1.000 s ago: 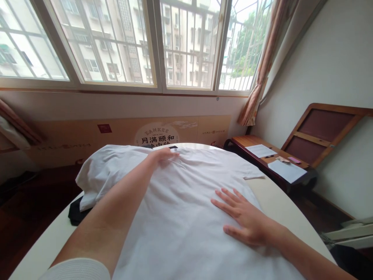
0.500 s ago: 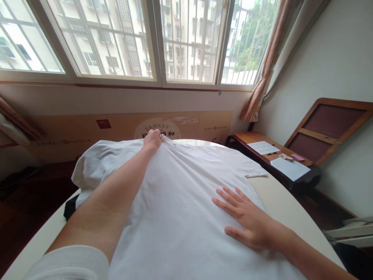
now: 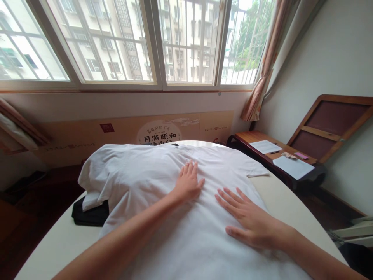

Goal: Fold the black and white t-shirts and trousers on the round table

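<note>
A white T-shirt [image 3: 163, 241] lies spread over a round white table [image 3: 294, 210], its neckline at the far side and a small dark label there. Wrinkles run across its upper part. My left hand [image 3: 190, 182] rests on the upper middle of the shirt with its fingers stretched out. To the right and nearer, my right hand [image 3: 247, 221] lies flat on the fabric, fingers spread. Neither hand grips anything. The left sleeve partly covers a black item [image 3: 89, 213].
A wooden bench [image 3: 250, 139] at the right carries papers [image 3: 293, 167] and a pink item [image 3: 301, 155]. A brown framed panel [image 3: 323, 122] leans on the wall behind it. Beyond the table stands a printed cardboard panel [image 3: 122, 132] under barred windows.
My left hand has let go of the shirt's far neckline and come back toward me and right, now open on the fabric. The left sleeve has shifted, showing more black item. My right hand stays put.
</note>
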Motion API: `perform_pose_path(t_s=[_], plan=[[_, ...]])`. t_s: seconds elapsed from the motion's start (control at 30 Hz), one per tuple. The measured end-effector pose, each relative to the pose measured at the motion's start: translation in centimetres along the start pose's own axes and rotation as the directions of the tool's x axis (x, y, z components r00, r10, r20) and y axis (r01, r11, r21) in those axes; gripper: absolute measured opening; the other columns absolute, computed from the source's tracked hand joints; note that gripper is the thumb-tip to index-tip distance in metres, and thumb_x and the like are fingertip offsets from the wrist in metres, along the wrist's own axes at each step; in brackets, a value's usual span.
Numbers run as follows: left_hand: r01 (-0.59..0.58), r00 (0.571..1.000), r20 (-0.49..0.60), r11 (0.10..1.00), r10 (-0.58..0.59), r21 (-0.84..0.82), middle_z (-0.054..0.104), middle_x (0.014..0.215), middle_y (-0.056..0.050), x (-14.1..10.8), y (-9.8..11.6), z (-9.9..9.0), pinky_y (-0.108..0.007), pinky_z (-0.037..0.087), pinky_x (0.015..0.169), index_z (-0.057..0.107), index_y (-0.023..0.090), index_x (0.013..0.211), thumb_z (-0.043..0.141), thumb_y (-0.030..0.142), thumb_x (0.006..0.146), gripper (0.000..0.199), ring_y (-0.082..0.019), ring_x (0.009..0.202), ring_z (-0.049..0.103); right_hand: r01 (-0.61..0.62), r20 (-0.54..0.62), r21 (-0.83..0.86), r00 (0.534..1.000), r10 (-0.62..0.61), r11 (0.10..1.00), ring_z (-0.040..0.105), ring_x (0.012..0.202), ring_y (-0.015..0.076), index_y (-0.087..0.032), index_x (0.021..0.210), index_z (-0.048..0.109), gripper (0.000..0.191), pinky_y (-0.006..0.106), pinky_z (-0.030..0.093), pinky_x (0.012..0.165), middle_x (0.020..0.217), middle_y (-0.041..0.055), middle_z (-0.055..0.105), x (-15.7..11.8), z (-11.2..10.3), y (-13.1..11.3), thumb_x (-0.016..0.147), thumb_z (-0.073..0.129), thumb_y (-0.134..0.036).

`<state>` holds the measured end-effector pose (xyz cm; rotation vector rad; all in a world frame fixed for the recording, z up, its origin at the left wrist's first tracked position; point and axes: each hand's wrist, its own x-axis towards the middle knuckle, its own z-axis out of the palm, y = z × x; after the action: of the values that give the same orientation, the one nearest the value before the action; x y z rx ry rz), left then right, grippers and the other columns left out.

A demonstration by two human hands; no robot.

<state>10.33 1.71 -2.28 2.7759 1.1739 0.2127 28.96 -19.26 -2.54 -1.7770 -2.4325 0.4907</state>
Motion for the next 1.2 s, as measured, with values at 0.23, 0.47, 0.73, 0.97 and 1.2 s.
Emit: perform_pose_path(t_s=[0.23, 0.47, 0.73, 0.97, 1.2], plan=[[0.049, 0.999, 0.001, 0.999, -0.049, -0.007, 0.021, 0.173, -0.022, -1.9, 0.5, 1.1, -0.045, 0.014, 0.133, 0.029, 0.000, 0.163, 0.033, 0.063, 0.100, 0.089, -0.032, 0.162, 0.016, -0.175, -0.073, -0.082, 0.983, 0.169, 0.981, 0.008, 0.163, 0.0330, -0.017, 0.171, 0.011, 0.089, 0.063, 0.008, 0.130, 0.176, 0.0106, 0.011, 0.4, 1.0, 1.4, 0.104, 0.027, -0.073], [0.022, 1.000, 0.004, 0.999, -0.022, -0.031, 0.019, 0.173, -0.024, -2.1, 0.4, 1.1, -0.045, 0.012, 0.132, 0.027, -0.002, 0.164, 0.033, 0.068, 0.100, 0.094, -0.033, 0.163, 0.014, -0.361, -0.212, -0.062, 0.916, 0.341, 0.931, 0.013, 0.163, 0.0283, -0.013, 0.170, 0.019, 0.078, 0.054, 0.014, 0.131, 0.176, 0.0118, 0.018, 10.5, -3.0, 5.1, 0.106, 0.028, -0.058], [0.031, 1.000, 0.006, 0.998, -0.030, -0.059, 0.022, 0.173, -0.023, -2.3, 0.4, 1.0, -0.045, 0.013, 0.133, 0.029, 0.000, 0.163, 0.030, 0.067, 0.100, 0.091, -0.031, 0.163, 0.015, -0.480, -0.166, 0.023, 0.863, 0.477, 0.877, 0.009, 0.164, 0.0289, -0.024, 0.169, 0.022, 0.069, 0.063, 0.008, 0.127, 0.178, 0.0112, 0.013, 24.0, -4.2, 6.6, 0.108, 0.022, -0.055], [0.016, 0.999, 0.039, 0.996, -0.012, -0.093, 0.022, 0.173, -0.022, -2.2, 0.0, 0.9, -0.047, 0.012, 0.133, 0.029, 0.002, 0.163, 0.031, 0.063, 0.100, 0.088, -0.031, 0.163, 0.015, -0.603, -0.244, 0.069, 0.762, 0.599, 0.795, 0.007, 0.163, 0.0341, -0.019, 0.169, 0.020, 0.084, 0.068, 0.001, 0.124, 0.177, 0.0186, 0.012, 26.5, -3.9, 8.9, 0.103, 0.020, -0.070], [-0.001, 1.000, 0.027, 0.996, 0.003, -0.087, 0.020, 0.173, -0.023, -2.1, 0.0, 1.1, -0.048, 0.010, 0.133, 0.026, -0.001, 0.164, 0.029, 0.066, 0.100, 0.092, -0.032, 0.163, 0.014, -0.566, -0.260, 0.074, 0.784, 0.564, 0.821, 0.010, 0.162, 0.0349, -0.021, 0.169, 0.022, 0.071, 0.067, 0.005, 0.125, 0.177, 0.0145, 0.014, 27.7, -3.7, 8.4, 0.105, 0.028, -0.052]])
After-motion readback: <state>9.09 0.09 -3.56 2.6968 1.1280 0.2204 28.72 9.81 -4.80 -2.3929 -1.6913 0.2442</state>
